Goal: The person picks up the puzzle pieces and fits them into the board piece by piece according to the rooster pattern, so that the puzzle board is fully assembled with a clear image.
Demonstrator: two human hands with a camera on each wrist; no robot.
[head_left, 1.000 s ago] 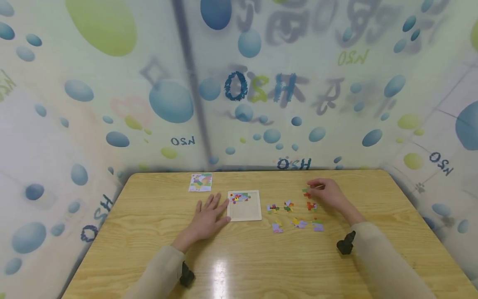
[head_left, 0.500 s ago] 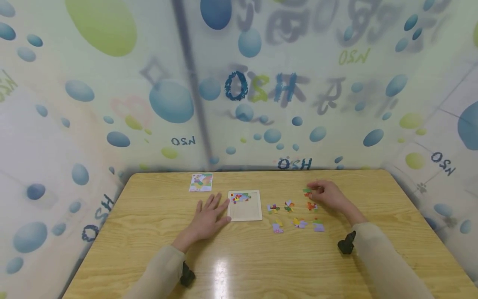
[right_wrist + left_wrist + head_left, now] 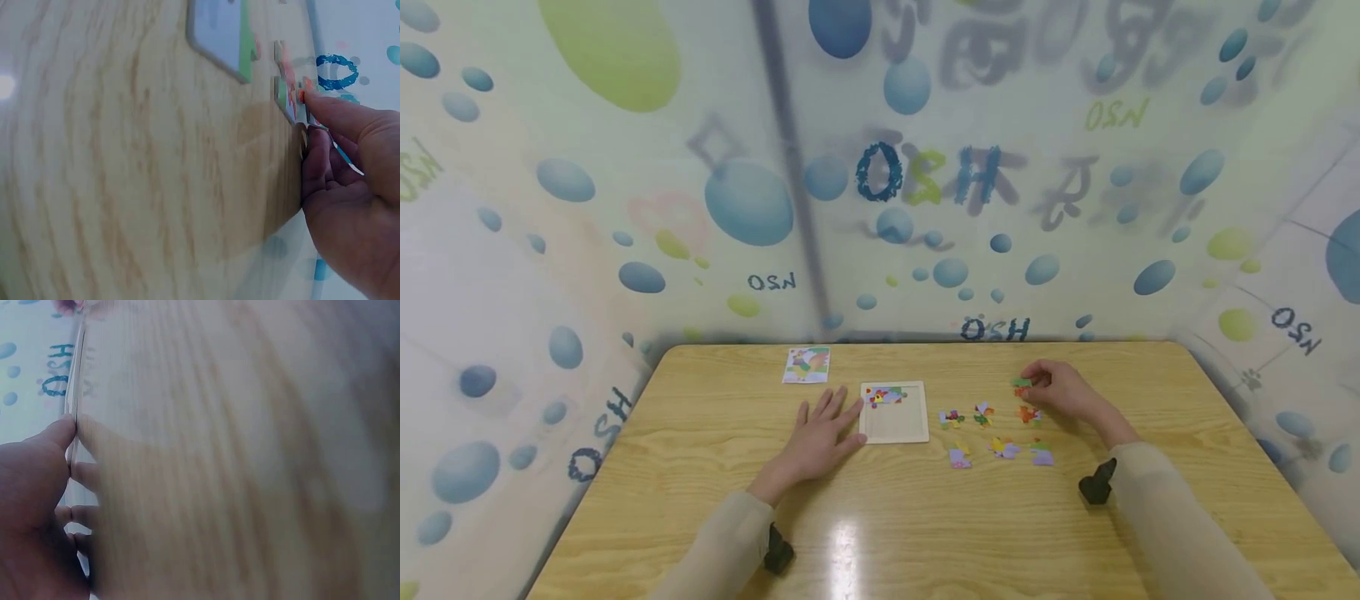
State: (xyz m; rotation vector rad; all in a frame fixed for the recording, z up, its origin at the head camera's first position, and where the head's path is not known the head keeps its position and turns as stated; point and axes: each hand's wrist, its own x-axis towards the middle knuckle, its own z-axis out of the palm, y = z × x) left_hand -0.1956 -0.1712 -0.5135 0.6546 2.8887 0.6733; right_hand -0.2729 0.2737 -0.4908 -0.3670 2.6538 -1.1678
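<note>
On the table at right, my right hand [image 3: 1060, 395] pinches a green and red jigsaw piece [image 3: 1021, 385] between thumb and fingers. The right wrist view shows the thumb [image 3: 344, 115] on an orange edge of it, most of the piece being hidden. My left hand [image 3: 814, 442] lies spread with its fingertips and thumb touching the left side of a pale puzzle frame [image 3: 895, 438]. Joined pieces [image 3: 886, 397] fill the frame's upper left. Close below the right hand lies an orange-red piece [image 3: 1029, 415].
Between frame and right hand lie several loose pieces, including a lilac one [image 3: 959, 457], a yellow and lilac one [image 3: 1003, 448] and a green and lilac one [image 3: 1041, 455]. A picture card [image 3: 807, 366] lies behind the left hand. The patterned wall [image 3: 925, 275] stands behind the table.
The right hand has shifted slightly, and more of the green and red piece shows at its fingertips. The left hand stays at the frame. The head view has shifted slightly.
</note>
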